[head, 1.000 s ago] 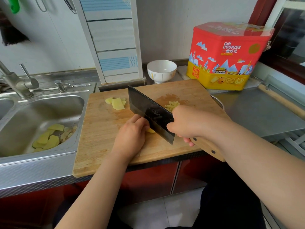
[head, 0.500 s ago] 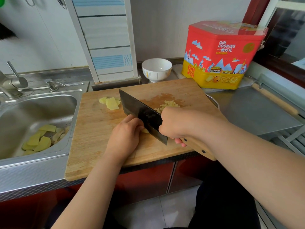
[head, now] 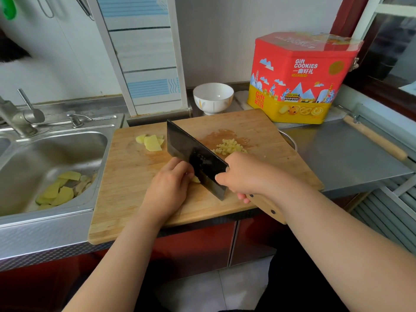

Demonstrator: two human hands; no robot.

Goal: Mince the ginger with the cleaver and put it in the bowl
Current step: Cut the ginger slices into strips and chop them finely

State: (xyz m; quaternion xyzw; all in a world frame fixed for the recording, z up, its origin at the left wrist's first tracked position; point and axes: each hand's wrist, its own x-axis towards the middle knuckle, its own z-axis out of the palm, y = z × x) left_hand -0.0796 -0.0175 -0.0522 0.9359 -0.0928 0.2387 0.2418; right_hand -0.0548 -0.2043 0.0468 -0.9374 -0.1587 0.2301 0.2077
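A wooden cutting board [head: 126, 199] lies across the counter edge. My right hand [head: 245, 174] grips the wooden handle of a dark cleaver [head: 191, 152], whose edge rests on the board. My left hand [head: 171, 188] has curled fingers holding a small piece of ginger [head: 195, 179] against the blade's left side. A pile of minced ginger [head: 229, 146] lies to the right of the blade. Several ginger slices [head: 150, 141] sit at the board's far left. A white bowl [head: 212, 97] stands behind the board, with nothing in it.
A steel sink [head: 74, 143] on the left holds ginger peelings [head: 60, 190], with a faucet [head: 15, 118] behind. A red and yellow cookie tin [head: 301, 77] stands at the back right. A rolling pin [head: 376, 138] lies on the steel counter [head: 337, 158] to the right.
The cleaver has stayed over the ginger piece under my left hand, with small chopping shifts. The camera view has moved slightly; the pile and slices lie where they were.
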